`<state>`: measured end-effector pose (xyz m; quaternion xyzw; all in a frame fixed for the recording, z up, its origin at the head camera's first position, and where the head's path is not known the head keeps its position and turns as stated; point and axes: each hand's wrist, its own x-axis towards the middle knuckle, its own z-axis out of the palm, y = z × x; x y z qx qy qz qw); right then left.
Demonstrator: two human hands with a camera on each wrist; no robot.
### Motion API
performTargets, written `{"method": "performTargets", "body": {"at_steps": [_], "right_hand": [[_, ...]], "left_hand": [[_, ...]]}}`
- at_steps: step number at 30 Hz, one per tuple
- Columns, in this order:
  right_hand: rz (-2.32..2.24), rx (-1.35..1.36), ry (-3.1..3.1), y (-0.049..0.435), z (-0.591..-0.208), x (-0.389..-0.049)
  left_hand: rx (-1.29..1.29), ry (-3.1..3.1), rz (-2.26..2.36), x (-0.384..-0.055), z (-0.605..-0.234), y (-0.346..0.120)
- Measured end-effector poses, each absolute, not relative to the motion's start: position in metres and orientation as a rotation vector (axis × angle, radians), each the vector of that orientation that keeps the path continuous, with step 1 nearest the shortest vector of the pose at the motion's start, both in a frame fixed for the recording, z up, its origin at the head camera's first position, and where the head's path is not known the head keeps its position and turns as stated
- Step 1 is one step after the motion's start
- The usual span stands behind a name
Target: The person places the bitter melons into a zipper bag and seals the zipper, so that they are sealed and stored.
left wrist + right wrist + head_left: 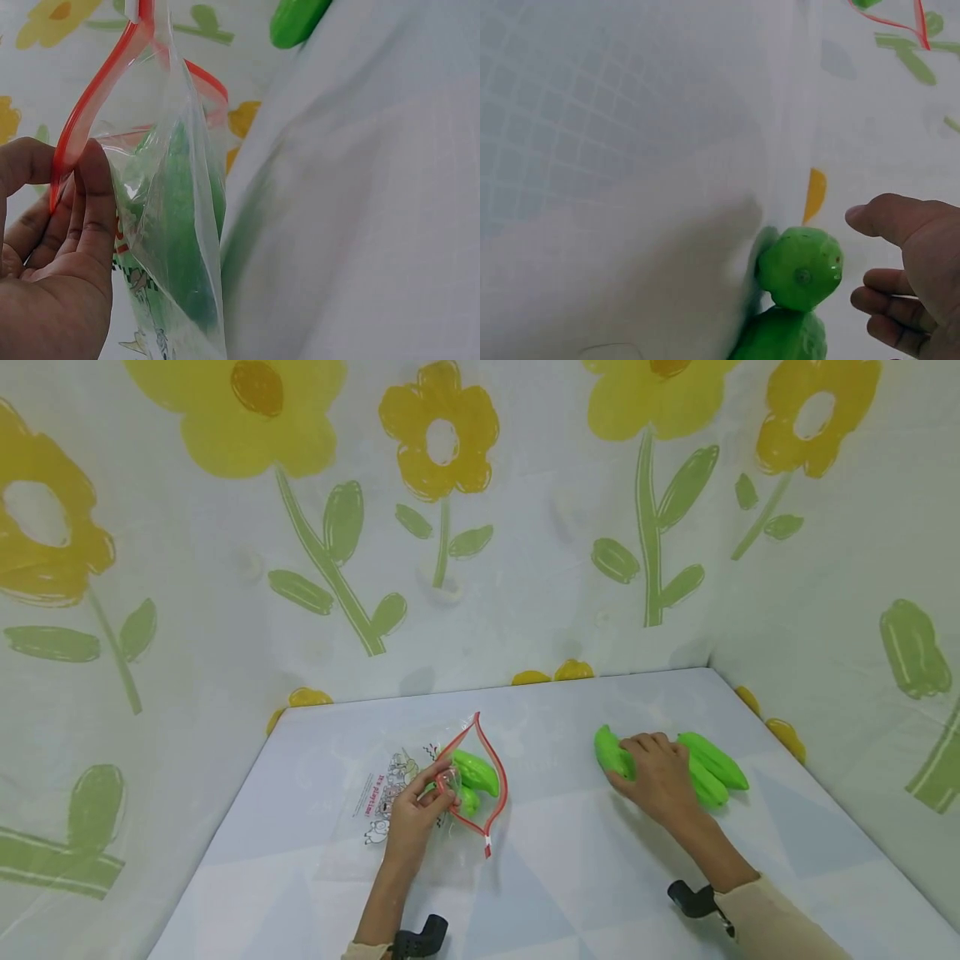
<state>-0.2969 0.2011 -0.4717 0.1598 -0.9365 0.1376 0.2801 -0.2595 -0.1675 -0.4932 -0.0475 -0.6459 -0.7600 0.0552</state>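
Note:
My left hand [416, 814] pinches the red zip edge of a clear zipper bag [375, 835] between thumb and fingers. The bag's mouth gapes toward the right, and bright green ribbed pieces, like toy vegetables [476, 772], lie inside. In the left wrist view, the red zip strip [82, 112] runs up from my fingers. My right hand [660, 777] is over the loose green pieces on the right, overlapping the leftmost green piece [606, 747] in the head view. In the right wrist view, thumb and fingers are spread apart beside two green pieces [799, 270], with nothing between them.
Two more loose green pieces [716, 760] lie side by side just right of my right hand. The white table [540, 877] has pale printed triangles. Flower-printed cloth [510, 610] stands along its back and sides. A dark wrist camera [693, 900] sits on each wrist.

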Motion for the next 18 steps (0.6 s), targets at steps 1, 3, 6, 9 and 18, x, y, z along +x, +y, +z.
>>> {"method": "performTargets", "body": {"at_steps": [1, 3, 6, 9, 18], "right_hand": [[0.366, 0.417, -2.53, 0.202, -0.472, -0.297], [0.363, 0.395, -2.565, 0.203, -0.473, -0.296], [0.366, 0.377, -2.591, 0.204, -0.475, -0.295], [0.36, 0.379, -2.574, 0.206, -0.478, -0.295], [0.344, 0.387, -2.546, 0.207, -0.483, -0.296]], "left_hand": [[-0.143, -1.961, -2.307, -0.259, -0.493, -0.167], [-0.141, -1.958, -2.313, -0.26, -0.493, -0.168], [-0.14, -1.95, -2.324, -0.259, -0.493, -0.168], [-0.154, -1.927, -2.348, -0.259, -0.494, -0.168], [-0.171, -1.897, -2.375, -0.257, -0.491, -0.167]]}}
